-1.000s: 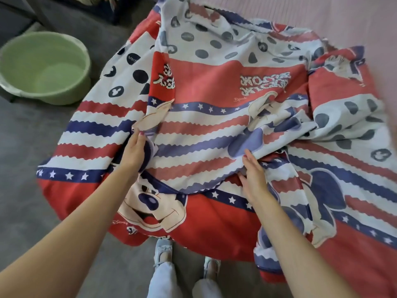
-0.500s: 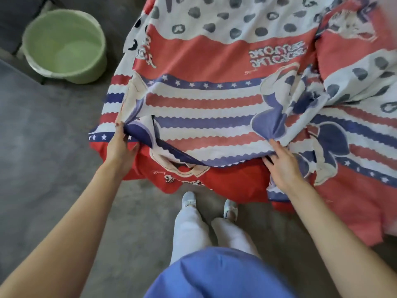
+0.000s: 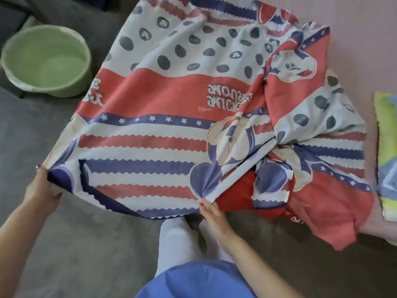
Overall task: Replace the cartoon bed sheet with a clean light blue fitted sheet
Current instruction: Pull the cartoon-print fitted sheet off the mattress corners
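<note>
The cartoon bed sheet (image 3: 171,100) is off the mattress at this end and held up in the air, stretched between the person's two hands. The left hand (image 3: 41,190) grips one gathered corner, fingers curled round the bunched cloth; the right hand (image 3: 211,211) pinches a pleated fold of the near hem between fingers and thumb. Between those two holds the hem runs taut, side to side across the person's body, and the sheet's length runs away from the fingers, up and onto the bed (image 3: 365,29).

Beyond and to the outside of the right fingers the rest of the cloth lies crumpled in a red heap (image 3: 311,201), part on the bed's edge, part hanging toward the floor (image 3: 75,244). That heap is nearer the right hand, so my guess is the right hand will have to gather it in, or both hands pull the whole thing toward the body.

Out past the left fingers stands a green basin (image 3: 46,61) on the floor, apart from the sheet's edge. The floor under the stretched hem is open. Far beyond the right fingers a yellow-and-blue folded cloth (image 3: 386,158) lies on the bed; no light blue fitted sheet that I can make out.
</note>
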